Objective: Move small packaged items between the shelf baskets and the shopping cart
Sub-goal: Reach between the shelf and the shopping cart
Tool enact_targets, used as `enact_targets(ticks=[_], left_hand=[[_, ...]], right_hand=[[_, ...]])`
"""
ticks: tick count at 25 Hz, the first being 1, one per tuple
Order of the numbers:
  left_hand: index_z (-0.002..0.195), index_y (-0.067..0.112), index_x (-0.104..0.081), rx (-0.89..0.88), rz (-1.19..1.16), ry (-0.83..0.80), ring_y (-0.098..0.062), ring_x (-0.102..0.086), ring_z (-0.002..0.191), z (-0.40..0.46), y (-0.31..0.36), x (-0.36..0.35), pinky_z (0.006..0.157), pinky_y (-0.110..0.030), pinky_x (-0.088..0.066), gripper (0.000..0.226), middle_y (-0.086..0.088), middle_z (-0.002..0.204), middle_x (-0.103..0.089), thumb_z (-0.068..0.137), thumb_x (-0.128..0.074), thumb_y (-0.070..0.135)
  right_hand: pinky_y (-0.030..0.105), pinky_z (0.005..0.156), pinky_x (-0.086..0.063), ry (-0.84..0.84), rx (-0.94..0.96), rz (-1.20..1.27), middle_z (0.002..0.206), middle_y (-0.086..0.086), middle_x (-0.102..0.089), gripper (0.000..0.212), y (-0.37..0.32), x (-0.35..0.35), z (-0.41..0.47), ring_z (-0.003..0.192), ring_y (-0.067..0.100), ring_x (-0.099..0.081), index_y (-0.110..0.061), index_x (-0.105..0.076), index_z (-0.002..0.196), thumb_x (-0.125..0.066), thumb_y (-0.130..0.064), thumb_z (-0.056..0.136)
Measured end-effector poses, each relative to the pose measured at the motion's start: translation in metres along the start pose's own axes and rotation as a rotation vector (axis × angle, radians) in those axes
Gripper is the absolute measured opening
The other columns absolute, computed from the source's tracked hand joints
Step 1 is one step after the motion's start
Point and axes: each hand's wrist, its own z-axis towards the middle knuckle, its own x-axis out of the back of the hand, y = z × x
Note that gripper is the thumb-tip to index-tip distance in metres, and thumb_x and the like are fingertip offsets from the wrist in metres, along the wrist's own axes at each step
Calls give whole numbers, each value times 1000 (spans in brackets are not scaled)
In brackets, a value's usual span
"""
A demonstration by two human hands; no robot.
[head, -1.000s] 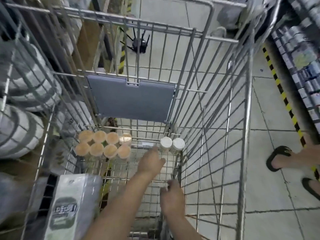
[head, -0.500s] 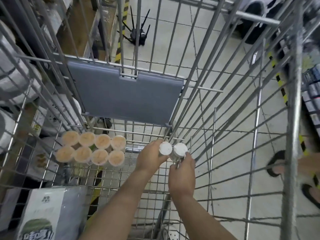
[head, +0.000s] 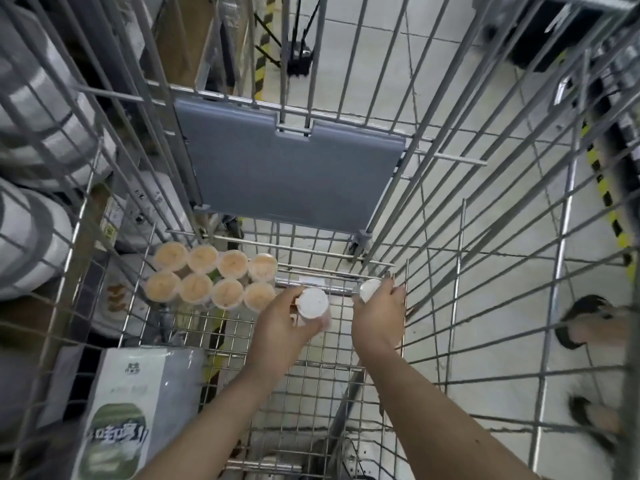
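Note:
I look down into a wire shopping cart (head: 460, 258). My left hand (head: 284, 323) grips a small white-capped bottle (head: 312, 303) near the cart's floor. My right hand (head: 379, 317) holds a second white-capped bottle (head: 369, 290) close to the cart's right wall, its fingers curled over the cap. The two bottles are now a hand's width apart. A pack of several orange-lidded cups (head: 211, 280) stands on the cart floor to the left of my left hand.
A grey plastic flap (head: 287, 174) hangs on the cart's far wall. A grey-and-white wrapped pack (head: 131, 410) lies at the cart's near left. Striped bundles (head: 34, 216) sit outside on the left. A person's sandalled feet (head: 588, 320) stand outside on the right.
Both hands reached down to the two white-capped bottles and took hold of them. The bottles stood side by side before; now they are pulled apart, one in each hand.

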Motion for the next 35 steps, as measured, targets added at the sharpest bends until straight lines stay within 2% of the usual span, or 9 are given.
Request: enact_targets(ticks=[4, 8, 10, 15, 19, 25, 29, 32, 35], left_hand=[[96, 41, -58, -15, -10, -68, -3, -60, 94, -26, 13, 13, 82, -26, -52, 40, 15, 97, -66, 70, -81, 23], [93, 48, -52, 68, -23, -33, 9, -58, 88, -68, 46, 44, 73, -12, -48, 46, 20, 93, -62, 72, -80, 18], [101, 42, -56, 92, -54, -13, 6, -59, 88, -99, 64, 65, 73, -14, -49, 45, 19, 95, -64, 71, -81, 19], [102, 36, -58, 149, -125, 61, -9, -62, 96, -189, 90, 120, 74, -19, -48, 46, 12, 103, -66, 70, -82, 14], [97, 34, -57, 89, -139, 117, -9, -61, 92, -269, 119, 149, 67, -11, -49, 43, 10, 101, -64, 75, -75, 1], [95, 27, -57, 133, -378, 251, -18, -60, 90, -381, 142, 157, 68, -19, -50, 44, 1, 98, -64, 72, -76, -5], [100, 19, -60, 108, -501, 366, -14, -61, 88, -455, 157, 159, 69, -24, -51, 32, 1, 98, -65, 79, -70, -4], [101, 22, -62, 60, -526, 522, -15, -61, 89, -515, 167, 154, 71, -25, -50, 30, 4, 99, -65, 78, -75, 8], [99, 27, -63, 63, -604, 713, -23, -60, 84, -584, 168, 130, 61, -28, -47, 27, -1, 99, -66, 80, -73, 11]], right_hand=[[34, 74, -50, 18, 32, 186, 112, -2, -62, 45, 14, 12, -25, 100, 22, -59, -22, -50, 123, -64, -44, 85], [28, 64, -45, -10, -17, 444, 91, -7, -63, 31, 10, 57, -82, 82, 16, -61, -28, -54, 102, -72, -40, 80], [27, 59, -45, -25, 16, 579, 87, -9, -63, 33, 10, 87, -119, 76, 10, -60, -30, -54, 99, -75, -46, 77], [17, 64, -50, -124, 65, 792, 100, -3, -62, 44, 35, 167, -216, 86, 8, -60, -23, -55, 108, -79, -13, 73], [14, 62, -47, -249, 105, 847, 103, -2, -61, 47, 65, 215, -286, 89, 8, -59, -19, -57, 110, -81, -13, 71], [23, 69, -52, -336, 153, 934, 99, 4, -68, 46, 120, 267, -365, 88, 19, -64, -18, -63, 105, -81, -1, 66], [15, 65, -52, -413, 231, 986, 100, 8, -69, 67, 149, 293, -381, 83, 15, -65, -18, -65, 106, -84, -27, 42], [22, 73, -48, -560, 382, 953, 99, 2, -72, 62, 159, 314, -389, 87, 13, -66, -18, -66, 111, -83, -21, 52], [28, 77, -47, -716, 519, 928, 101, 2, -72, 59, 170, 330, -403, 92, 17, -65, -19, -64, 112, -77, -28, 55]])
